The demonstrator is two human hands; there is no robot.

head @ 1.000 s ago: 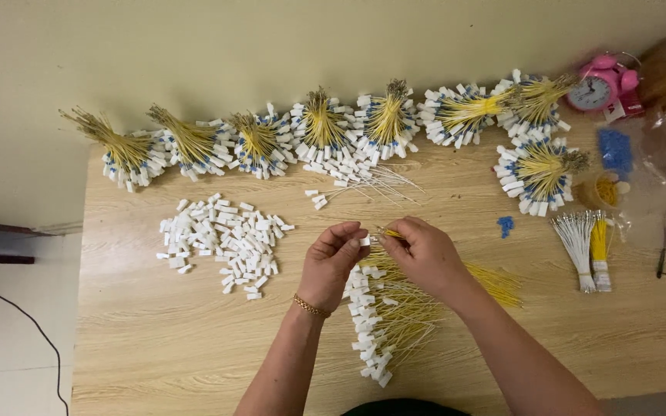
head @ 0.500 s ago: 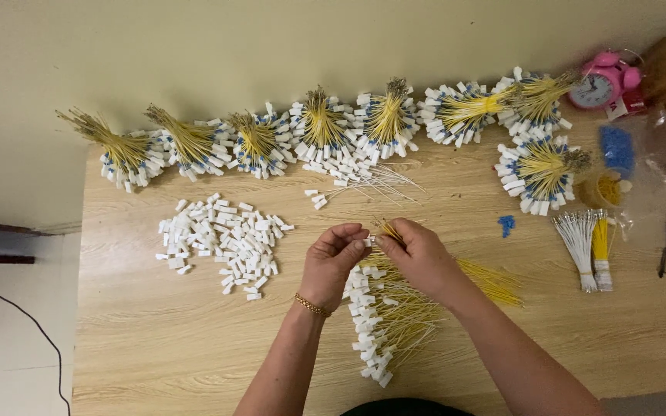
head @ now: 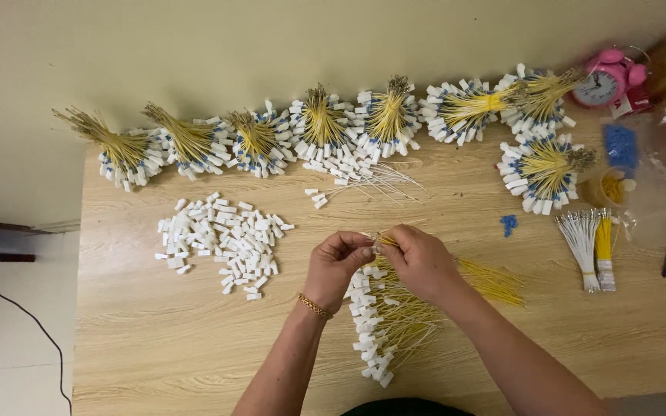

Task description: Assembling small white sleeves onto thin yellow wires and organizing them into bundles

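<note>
Pinching small parts this fine goes best close over the table — fingertips tight, wire aligned with the white plug before pressing. Left hand [head: 338, 266] and right hand [head: 418, 258] meet fingertip to fingertip, both closed on a wire and plug [head: 374, 245], above the finished pile [head: 383, 323]. Wrists angle inward; loose plugs [head: 221, 240] lie left.

single head cam, looks steeply down on the wooden table [head: 156, 347]; wall [head: 271, 46] fills the top of frame; moderate range; both forearms enter from the bottom edge; no second view
</note>
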